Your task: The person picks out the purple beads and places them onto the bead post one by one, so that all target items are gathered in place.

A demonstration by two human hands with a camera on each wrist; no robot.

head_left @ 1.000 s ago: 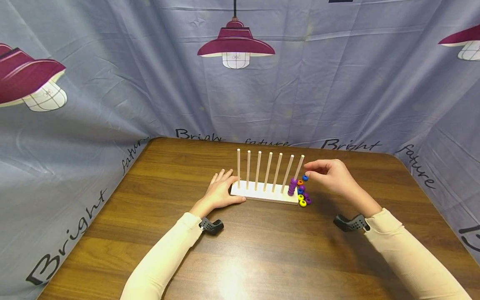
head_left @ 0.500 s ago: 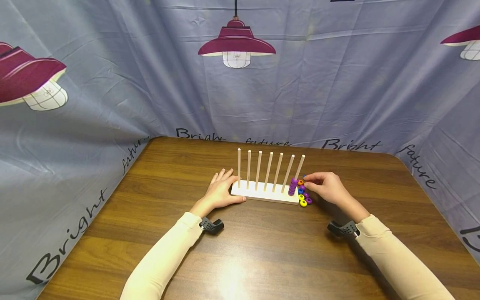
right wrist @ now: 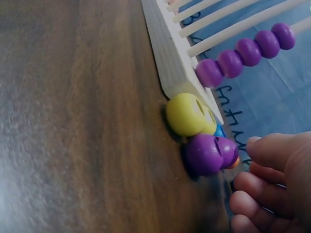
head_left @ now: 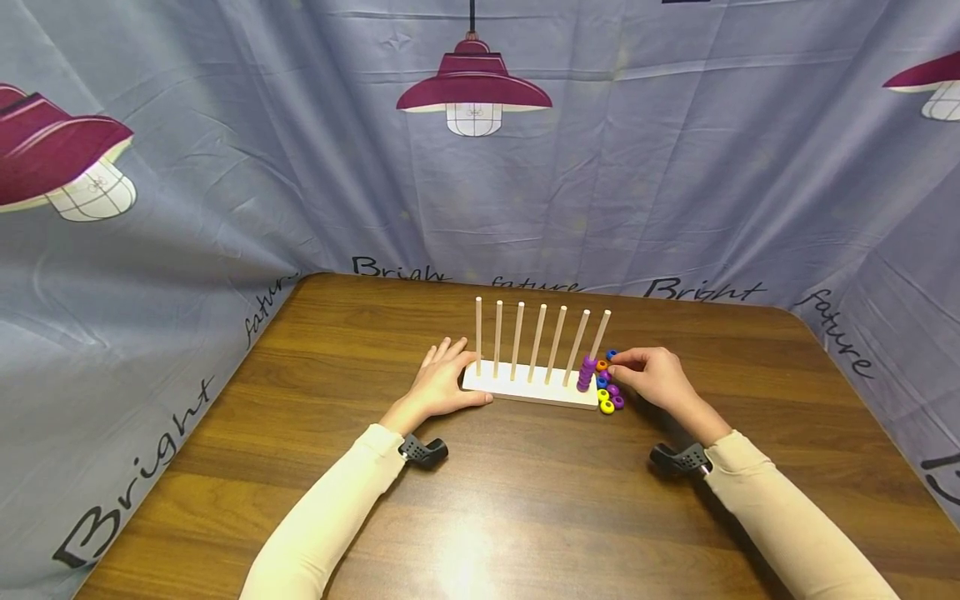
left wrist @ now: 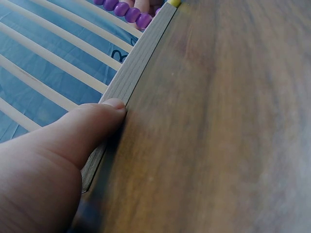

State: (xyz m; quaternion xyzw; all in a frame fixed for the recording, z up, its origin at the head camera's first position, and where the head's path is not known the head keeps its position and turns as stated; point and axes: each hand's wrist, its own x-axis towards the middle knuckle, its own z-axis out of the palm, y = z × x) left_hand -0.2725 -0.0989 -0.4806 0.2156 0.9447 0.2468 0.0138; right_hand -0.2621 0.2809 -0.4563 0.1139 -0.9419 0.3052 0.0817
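Note:
A wooden rack (head_left: 528,386) with several upright rods stands on the table. My left hand (head_left: 441,385) grips its left end, the thumb (left wrist: 104,114) along the front edge of the base. Purple beads (right wrist: 248,52) are stacked on the rightmost rod. Loose beads lie against the rack's right end: yellow (right wrist: 185,114), purple (right wrist: 204,154), blue (head_left: 611,355) and orange (head_left: 602,365). My right hand (head_left: 654,377) is low beside them, thumb and index fingertips right at a purple bead (head_left: 605,376). I cannot tell whether a bead is between those fingertips.
The brown wooden table (head_left: 525,500) extends around the rack. Grey-blue curtains (head_left: 600,192) printed with lamps and lettering hang behind it and at both sides. A black wrist device (head_left: 423,452) is on the left wrist, another black device (head_left: 678,460) on the right.
My right hand has come down from beside the rightmost rod to the loose beads. The blue bead its fingers covered half a second ago shows again. My left hand stays on the rack.

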